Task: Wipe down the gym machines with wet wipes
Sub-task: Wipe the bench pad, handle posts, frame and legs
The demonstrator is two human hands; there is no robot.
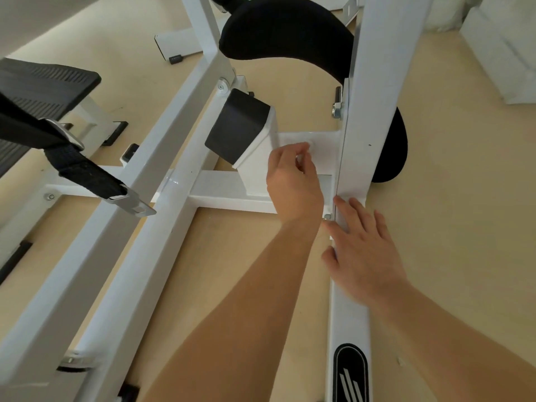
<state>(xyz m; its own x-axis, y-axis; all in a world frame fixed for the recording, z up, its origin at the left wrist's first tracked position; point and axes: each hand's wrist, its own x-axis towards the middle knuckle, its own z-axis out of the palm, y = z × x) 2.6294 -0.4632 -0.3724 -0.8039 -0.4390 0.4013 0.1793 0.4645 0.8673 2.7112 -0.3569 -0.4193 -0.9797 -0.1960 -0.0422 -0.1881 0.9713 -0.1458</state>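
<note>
Our left grip (pixel 293 181) grasps the wipe (pixel 316 154), scrubbing the bracket (pixel 326 138); right grip (pixel 362 250), released, lies flat on the post (pixel 374 82), likely bracing us.

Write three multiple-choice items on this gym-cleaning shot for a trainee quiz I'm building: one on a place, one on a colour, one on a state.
1. Where is the wipe?
A. On the floor
B. Under the left hand, against the cross plate
C. On a black seat pad

2. What colour is the machine frame?
A. White
B. Red
C. Yellow

3. How is the right hand?
A. Gripping a strap
B. Clenched in the air
C. Flat, fingers straight, on the upright beam

Answers:
1 B, the left hand's curled fingers hold the wipe to the plate.
2 A, every beam is white.
3 C, the palm rests on the beam and holds nothing.
</note>
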